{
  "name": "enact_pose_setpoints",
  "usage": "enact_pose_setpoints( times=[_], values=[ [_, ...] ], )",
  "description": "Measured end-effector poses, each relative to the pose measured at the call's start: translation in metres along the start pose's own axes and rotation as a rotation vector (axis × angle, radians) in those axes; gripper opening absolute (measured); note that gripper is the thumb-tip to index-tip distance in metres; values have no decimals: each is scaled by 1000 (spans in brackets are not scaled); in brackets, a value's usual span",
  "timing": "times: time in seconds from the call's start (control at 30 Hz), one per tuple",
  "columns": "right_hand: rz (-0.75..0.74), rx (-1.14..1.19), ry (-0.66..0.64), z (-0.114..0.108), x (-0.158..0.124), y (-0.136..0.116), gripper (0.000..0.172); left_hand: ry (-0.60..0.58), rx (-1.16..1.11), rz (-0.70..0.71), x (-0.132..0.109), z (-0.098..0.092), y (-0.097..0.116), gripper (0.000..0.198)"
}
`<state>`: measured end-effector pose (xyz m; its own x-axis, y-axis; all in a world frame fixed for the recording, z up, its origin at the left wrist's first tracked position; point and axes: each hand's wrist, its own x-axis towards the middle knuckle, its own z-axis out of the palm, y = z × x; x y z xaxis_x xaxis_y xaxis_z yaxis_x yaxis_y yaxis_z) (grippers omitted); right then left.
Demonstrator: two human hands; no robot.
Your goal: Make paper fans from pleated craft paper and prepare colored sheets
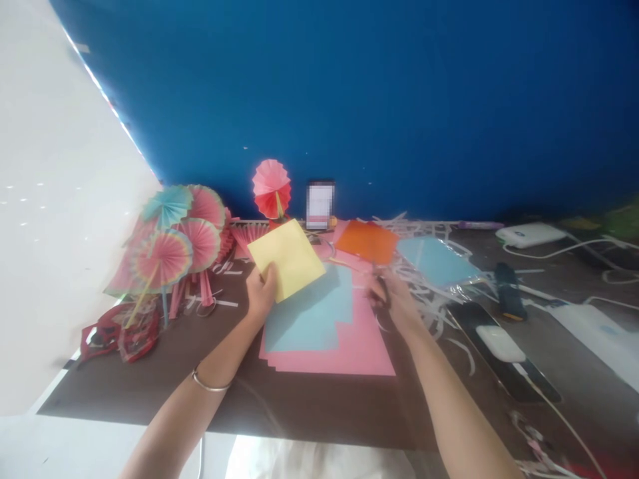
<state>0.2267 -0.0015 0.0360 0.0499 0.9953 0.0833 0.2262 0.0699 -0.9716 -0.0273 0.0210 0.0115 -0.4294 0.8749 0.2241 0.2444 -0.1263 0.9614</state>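
Observation:
A square yellow sheet of paper is pinched by its lower left corner in my left hand, raised and tilted above the stack. Below it lie light blue paper and larger pink paper, the yellow sheet's shadow falling across the blue. My right hand, blurred by motion, is closed at the pink paper's right side. Dark handles, apparently of scissors, show at its fingers; the blades are hard to make out. Behind the stack lies orange paper.
Folded paper fans cluster at the left, with one pink fan upright against the blue wall. White paper strips litter the right side, near wrapped blue paper. A phone, a white case and cables lie farther right.

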Motion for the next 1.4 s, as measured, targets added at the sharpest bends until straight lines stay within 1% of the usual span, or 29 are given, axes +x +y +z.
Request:
enact_pose_setpoints(
  times=[0.07, 0.1, 0.13, 0.2, 0.33, 0.53, 0.63, 0.83, 0.97, 1.17, 1.4],
  values=[
    [59, -48, -195, 6, -4, -1, 34, 63, -5, -6, -1, 0, 1, 33],
    [94, -58, -271, 10, -6, -2, 33, 81, -13, -4, -1, 0, 1, 34],
    [125, -55, -325, 14, -9, -3, 33, 92, -27, 1, -2, 0, 1, 35],
    [173, -37, -378, 23, -13, -3, 32, 89, -72, 1, -2, 0, 0, 36],
    [216, -30, -398, 33, -16, -3, 34, 47, -131, -39, -4, 2, 0, 37],
    [180, 36, -440, 35, -18, -9, 37, -17, -107, -46, -8, 3, 3, 32],
    [176, 54, -448, 34, -19, -10, 38, -14, -104, -45, -9, 4, 4, 31],
    [187, 75, -472, 35, -18, -3, 39, -10, -111, -23, -8, 4, 3, 32],
    [168, 73, -478, 34, -18, -4, 39, -18, -133, -40, -8, 4, 3, 32],
    [176, 64, -484, 34, -18, -5, 43, -23, -155, -40, -9, 5, 2, 33],
    [166, 106, -494, 33, -17, -2, 42, -25, -154, -45, -8, 5, 1, 32]
  ],
)
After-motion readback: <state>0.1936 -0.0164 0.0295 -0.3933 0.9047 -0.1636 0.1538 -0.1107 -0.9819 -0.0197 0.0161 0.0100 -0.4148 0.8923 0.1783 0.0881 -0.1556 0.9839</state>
